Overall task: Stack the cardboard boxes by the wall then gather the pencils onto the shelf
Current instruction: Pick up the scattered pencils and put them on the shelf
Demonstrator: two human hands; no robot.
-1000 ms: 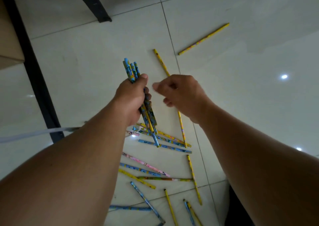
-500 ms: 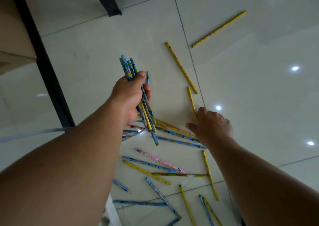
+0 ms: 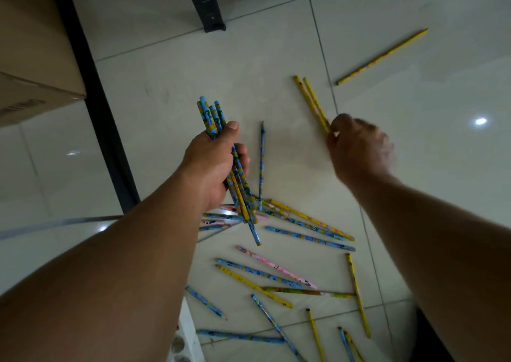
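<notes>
My left hand [image 3: 214,162] grips a bundle of blue and yellow pencils [image 3: 211,115] that sticks out above and below the fist. My right hand [image 3: 359,149], blurred by motion, pinches two yellow pencils [image 3: 311,99] at their near ends, above the floor to the right. Several loose pencils [image 3: 276,267], blue, yellow and pink, lie scattered on the white tiled floor below both hands. One blue pencil [image 3: 261,162] lies between my hands. A single yellow pencil [image 3: 383,56] lies apart at the upper right. A cardboard box [image 3: 30,57] fills the upper left corner.
A black frame bar [image 3: 94,99] runs diagonally down the left beside the box, and a black leg foot [image 3: 206,5] stands at the top. A white object [image 3: 185,336] shows at the bottom edge under my left arm. Glossy floor tiles [image 3: 414,196] stretch to the right.
My right hand went down to the floor pencils, then rose and moved up-right, now pinching two yellow pencils. My left hand kept its bundle almost still.
</notes>
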